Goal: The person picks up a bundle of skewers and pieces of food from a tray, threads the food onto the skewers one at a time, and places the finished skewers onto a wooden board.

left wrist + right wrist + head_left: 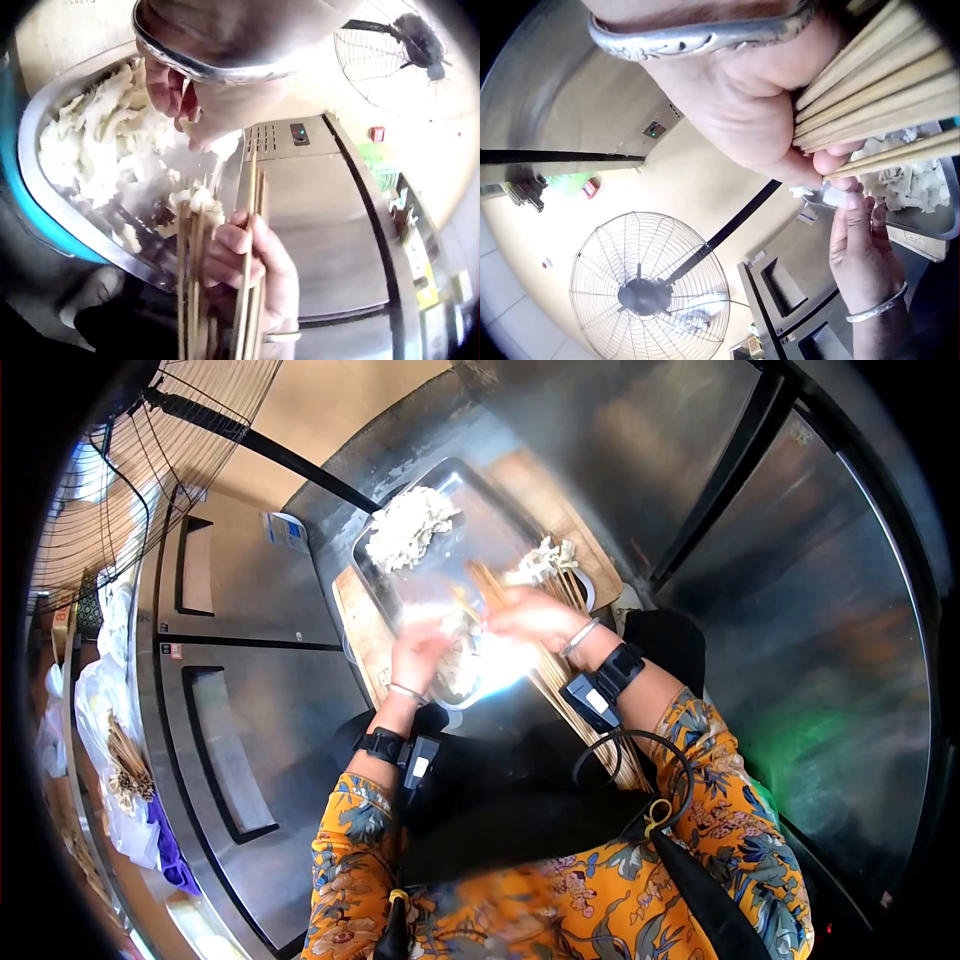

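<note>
My left hand (418, 652) is over the near end of a metal tray (485, 510), its fingertips pinching a pale white piece of food (835, 197). In my right hand (540, 622) is a bundle of thin wooden skewers (885, 94), one or two of them sticking out toward the left fingertips. A heap of ragged white pieces (410, 528) lies at the tray's far left, and more lie near the left hand. White pieces threaded on skewers (546, 560) rest at the tray's right edge. Glare hides part of the near tray in the head view.
A wooden board (560, 510) lies under the tray. Steel refrigerator doors (255, 730) stand on the left, and a large steel panel (810, 590) is on the right. A wire fan (649, 289) stands beyond the tray. A plastic bag (105, 700) with skewers hangs at far left.
</note>
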`<state>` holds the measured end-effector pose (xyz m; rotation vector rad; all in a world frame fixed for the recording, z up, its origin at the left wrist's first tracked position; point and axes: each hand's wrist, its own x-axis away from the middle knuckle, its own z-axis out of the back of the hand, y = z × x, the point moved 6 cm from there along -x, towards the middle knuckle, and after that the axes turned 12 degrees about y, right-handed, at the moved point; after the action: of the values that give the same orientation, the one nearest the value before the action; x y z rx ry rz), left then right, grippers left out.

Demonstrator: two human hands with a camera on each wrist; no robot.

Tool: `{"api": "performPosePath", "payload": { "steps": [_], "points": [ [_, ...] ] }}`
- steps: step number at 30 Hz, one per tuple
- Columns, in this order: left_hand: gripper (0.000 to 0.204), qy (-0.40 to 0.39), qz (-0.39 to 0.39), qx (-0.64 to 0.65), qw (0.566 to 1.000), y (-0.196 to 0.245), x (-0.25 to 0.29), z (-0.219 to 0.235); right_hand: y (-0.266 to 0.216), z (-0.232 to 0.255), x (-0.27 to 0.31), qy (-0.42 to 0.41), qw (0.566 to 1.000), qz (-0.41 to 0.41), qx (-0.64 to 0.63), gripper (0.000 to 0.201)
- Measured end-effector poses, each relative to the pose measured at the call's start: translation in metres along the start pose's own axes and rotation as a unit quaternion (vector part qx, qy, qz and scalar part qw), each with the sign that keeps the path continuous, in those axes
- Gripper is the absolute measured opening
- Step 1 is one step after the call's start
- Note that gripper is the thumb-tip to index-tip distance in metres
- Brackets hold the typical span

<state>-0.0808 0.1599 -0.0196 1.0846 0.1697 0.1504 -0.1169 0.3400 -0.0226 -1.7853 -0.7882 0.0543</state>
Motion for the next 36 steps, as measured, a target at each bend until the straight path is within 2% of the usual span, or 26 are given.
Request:
{"api": "performPosePath", "payload": {
  "steps": [2, 3, 6, 7, 11, 14, 17, 21, 26, 29, 32, 36],
  "points": [
    [0.017, 0.01, 0.162, 0.135, 0.978, -0.013, -0.005, 0.003, 0.001, 0.0, -0.002, 0.007, 1.0, 0.009, 0.008, 0.007],
    [0.021, -0.025, 0.19, 0.184, 0.964, -0.013, -0.013, 0.001, 0.003, 0.0, -0.003, 0.011, 1.0, 0.013, 0.012, 0.007],
    [0.023, 0.02, 0.251, 0.353, 0.901, 0.0, -0.021, -0.006, 0.01, 0.001, -0.009, 0.013, 1.0, 0.023, 0.011, 0.009],
    [0.023, 0.026, 0.258, 0.338, 0.905, 0.005, -0.023, -0.008, 0.012, 0.002, -0.01, 0.012, 0.999, 0.024, 0.017, 0.009],
    [0.024, 0.016, 0.242, 0.373, 0.895, 0.004, -0.035, -0.016, 0.01, 0.002, -0.006, 0.008, 1.0, 0.021, 0.022, 0.011],
    [0.022, 0.019, 0.247, 0.34, 0.907, 0.009, -0.036, -0.022, 0.003, 0.001, 0.0, 0.011, 0.999, 0.016, 0.027, 0.012],
    [0.005, 0.019, 0.228, 0.298, 0.927, 0.028, -0.035, -0.03, 0.002, 0.0, 0.001, 0.012, 1.0, 0.014, 0.025, 0.012],
    [0.003, 0.029, 0.241, 0.305, 0.921, 0.036, -0.031, -0.031, 0.003, 0.0, 0.0, 0.006, 1.0, 0.005, 0.02, 0.012],
    [0.006, 0.015, 0.245, 0.32, 0.915, 0.048, -0.026, -0.03, -0.001, 0.001, 0.004, 0.017, 1.0, 0.005, 0.011, 0.012],
    [0.01, 0.037, 0.243, 0.342, 0.907, 0.041, -0.027, -0.026, 0.0, 0.001, 0.004, 0.019, 1.0, 0.003, 0.013, 0.013],
    [0.012, 0.009, 0.194, 0.294, 0.936, 0.033, -0.032, -0.019, 0.002, 0.001, 0.003, 0.017, 1.0, 0.002, 0.01, 0.013],
    [0.011, -0.047, 0.206, 0.306, 0.928, 0.026, -0.038, -0.015, -0.002, -0.001, 0.006, 0.014, 1.0, -0.01, 0.013, 0.012]
  ]
}}
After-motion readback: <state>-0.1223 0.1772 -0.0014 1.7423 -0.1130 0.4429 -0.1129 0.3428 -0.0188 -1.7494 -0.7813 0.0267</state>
